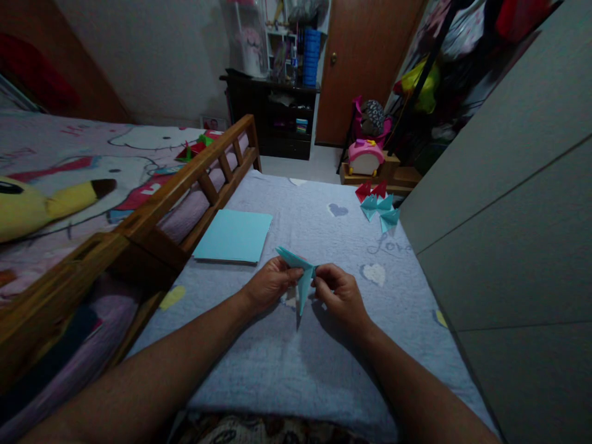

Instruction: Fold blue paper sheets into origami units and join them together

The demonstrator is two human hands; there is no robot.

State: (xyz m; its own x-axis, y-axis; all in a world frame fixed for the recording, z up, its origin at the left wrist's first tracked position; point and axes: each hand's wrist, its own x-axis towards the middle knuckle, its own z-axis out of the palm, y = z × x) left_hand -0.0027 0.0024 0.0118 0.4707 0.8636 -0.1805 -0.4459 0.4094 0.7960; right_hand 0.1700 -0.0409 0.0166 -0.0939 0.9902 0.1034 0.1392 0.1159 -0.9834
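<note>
A folded light-blue origami paper (304,288) with several pointed flaps is held above the bedsheet, near the middle of the view. My left hand (274,282) grips its left side, the thumb lying over the folds. At its right corner the fingers of my right hand (340,290) pinch together on the paper. The exact spot under those right fingertips is partly hidden. A stack of flat light-blue paper sheets (234,235) lies on the bed to the left, beyond my left hand.
Folded blue origami pieces (380,209) and red ones (365,190) sit at the bed's far right corner. A wooden rail (185,179) borders the left, with another bed behind it. A pale cabinet (509,203) stands along the right edge.
</note>
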